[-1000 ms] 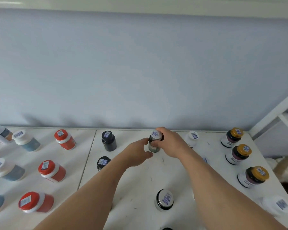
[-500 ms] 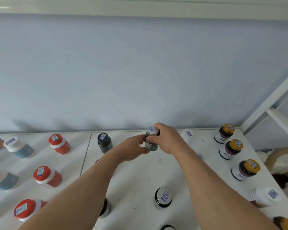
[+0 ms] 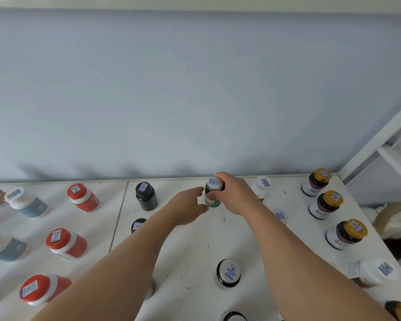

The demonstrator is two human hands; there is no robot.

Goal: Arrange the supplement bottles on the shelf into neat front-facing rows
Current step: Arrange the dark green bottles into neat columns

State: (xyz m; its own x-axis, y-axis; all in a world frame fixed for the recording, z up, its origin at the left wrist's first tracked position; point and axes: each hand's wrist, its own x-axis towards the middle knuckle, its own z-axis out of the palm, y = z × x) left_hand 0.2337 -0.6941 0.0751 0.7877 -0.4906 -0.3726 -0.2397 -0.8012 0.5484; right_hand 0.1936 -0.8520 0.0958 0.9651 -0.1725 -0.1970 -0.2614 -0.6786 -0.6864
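Right hand (image 3: 235, 195) clamped on upright bottle (image 3: 213, 195) — left hand (image 3: 188, 208) loose-fingered, just beside, holding nothing.

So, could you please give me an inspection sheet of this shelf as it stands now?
Surface: white shelf, scuffed, a panel seam left of centre.
Job's things: small dark bottle with white cap upright near the back wall; red-capped bottles in a column at left; gold-capped bottles in a column at right; black bottle standing alone at the back.
Clutter: nothing seen on the shelf.
Grippers: right hand grips the small dark bottle; left hand beside it, fingers relaxed, contact unclear.
Cables: nothing seen.
Surroundings: pale blue wall behind; white frame at right.
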